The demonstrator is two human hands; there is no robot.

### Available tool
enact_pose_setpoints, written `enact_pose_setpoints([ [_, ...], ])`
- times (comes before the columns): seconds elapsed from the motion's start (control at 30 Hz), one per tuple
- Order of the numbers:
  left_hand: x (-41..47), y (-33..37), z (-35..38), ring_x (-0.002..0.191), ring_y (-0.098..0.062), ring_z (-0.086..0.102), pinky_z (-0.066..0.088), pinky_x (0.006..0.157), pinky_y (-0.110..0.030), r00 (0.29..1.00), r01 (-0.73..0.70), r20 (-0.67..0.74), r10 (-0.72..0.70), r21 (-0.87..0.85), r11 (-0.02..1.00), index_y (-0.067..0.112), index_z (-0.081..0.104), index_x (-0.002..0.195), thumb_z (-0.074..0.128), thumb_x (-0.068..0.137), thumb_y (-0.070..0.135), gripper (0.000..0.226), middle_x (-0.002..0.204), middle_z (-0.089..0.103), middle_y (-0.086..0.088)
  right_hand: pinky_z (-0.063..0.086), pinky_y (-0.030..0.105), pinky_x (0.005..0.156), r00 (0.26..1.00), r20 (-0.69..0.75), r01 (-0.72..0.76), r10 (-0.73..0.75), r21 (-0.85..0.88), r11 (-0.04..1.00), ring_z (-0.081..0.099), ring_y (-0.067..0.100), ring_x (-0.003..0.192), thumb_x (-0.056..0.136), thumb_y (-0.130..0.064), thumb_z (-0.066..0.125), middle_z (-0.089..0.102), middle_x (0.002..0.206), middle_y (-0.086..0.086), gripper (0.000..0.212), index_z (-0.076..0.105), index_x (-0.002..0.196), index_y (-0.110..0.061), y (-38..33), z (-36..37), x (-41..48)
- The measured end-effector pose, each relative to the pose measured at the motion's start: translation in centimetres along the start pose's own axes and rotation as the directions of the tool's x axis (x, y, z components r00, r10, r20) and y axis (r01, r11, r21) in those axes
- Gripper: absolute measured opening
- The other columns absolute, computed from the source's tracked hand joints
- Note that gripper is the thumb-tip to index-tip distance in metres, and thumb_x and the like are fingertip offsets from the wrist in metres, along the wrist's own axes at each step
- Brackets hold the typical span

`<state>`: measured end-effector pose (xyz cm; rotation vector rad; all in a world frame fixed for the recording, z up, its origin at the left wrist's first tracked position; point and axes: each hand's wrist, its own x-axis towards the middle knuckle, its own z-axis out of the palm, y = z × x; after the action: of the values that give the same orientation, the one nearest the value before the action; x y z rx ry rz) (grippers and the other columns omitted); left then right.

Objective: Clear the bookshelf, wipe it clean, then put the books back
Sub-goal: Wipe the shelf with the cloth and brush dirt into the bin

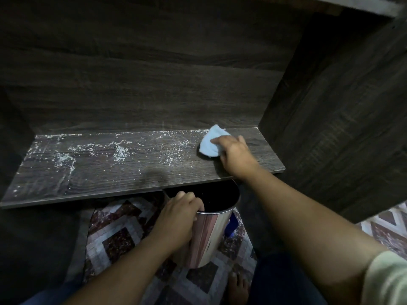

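1. Premises: domestic interior, most likely a room in a home.
2. Dark wood-grain shelf (pixel 88 172) in a furniture unit, strewn with pale dust and crumbs.
3. Patterned tiled floor (pixel 123 234); bare foot (pixel 237 287) on it; small steel bin (pixel 209 236).

Floor: tiles (pixel 123 230) in a diamond pattern, speckled maroon squares with pale grey borders, same thing over at the far right.
Light: pretty dim, shadowy all round.
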<state>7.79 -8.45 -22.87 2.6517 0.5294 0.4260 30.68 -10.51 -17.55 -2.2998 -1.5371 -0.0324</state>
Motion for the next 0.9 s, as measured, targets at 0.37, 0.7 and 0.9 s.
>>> enact_pose_setpoints([
  [0.37,0.0,-0.8,0.5,0.077,-0.017,0.051,0.044,0.061,-0.031,0.999,-0.043,-0.030,0.042,-0.022,0.999,0.025,0.058,0.083,0.073,0.057,0.001,0.038,0.080,0.052,0.008,0.035,0.039,0.106,0.990,0.086,-0.105,0.109,-0.043,0.994,0.038,0.032,0.129,0.087,0.001,0.045,0.045,0.144,0.008,0.062,0.039,0.145,-0.021,-1.5,4.3,4.1],
  [0.7,-0.5,-0.6,0.3,0.082,-0.020,0.050,0.046,0.065,-0.035,0.999,-0.048,-0.001,0.048,-0.020,0.999,0.023,0.059,0.086,0.073,0.063,0.003,0.034,0.084,0.051,0.006,0.033,0.032,0.099,0.980,0.192,0.061,-0.055,-0.028,0.998,0.043,0.034,0.119,0.082,0.001,0.052,0.051,0.138,0.007,0.061,0.052,0.137,-0.025,-1.3,4.0,1.1],
  [0.9,-0.7,-0.6,-0.3,0.086,-0.020,0.048,0.042,0.069,-0.034,0.999,-0.049,0.013,0.049,-0.021,0.999,0.024,0.058,0.087,0.067,0.071,0.007,0.025,0.085,0.050,0.007,0.035,0.032,0.096,0.977,0.194,0.083,-0.085,0.015,0.996,0.043,0.032,0.115,0.086,0.002,0.050,0.055,0.133,0.007,0.054,0.058,0.133,-0.023,-1.7,3.6,-1.2],
])
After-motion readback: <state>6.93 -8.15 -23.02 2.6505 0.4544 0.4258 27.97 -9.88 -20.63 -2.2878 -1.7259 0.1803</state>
